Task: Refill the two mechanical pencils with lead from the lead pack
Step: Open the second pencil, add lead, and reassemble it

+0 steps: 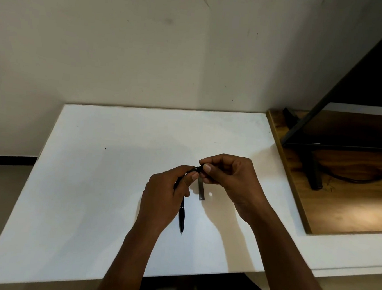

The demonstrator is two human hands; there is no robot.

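My left hand (161, 202) grips a black mechanical pencil (192, 170) that slants up to the right above the table. The thumb and fingers of my right hand (226, 177) pinch that pencil's top end; what they hold there is too small to make out. A second black pencil (182, 217) lies on the white table (95, 183), partly under my left hand, tip pointing toward me. The slim grey lead pack (201, 190) lies flat just below my right fingers. A tiny white piece (210, 194) rests beside the pack.
A wooden board (344, 214) sits on the table's right side and carries a black metal stand (313, 170). The wall runs along the table's far edge. The near edge is close to my forearms.
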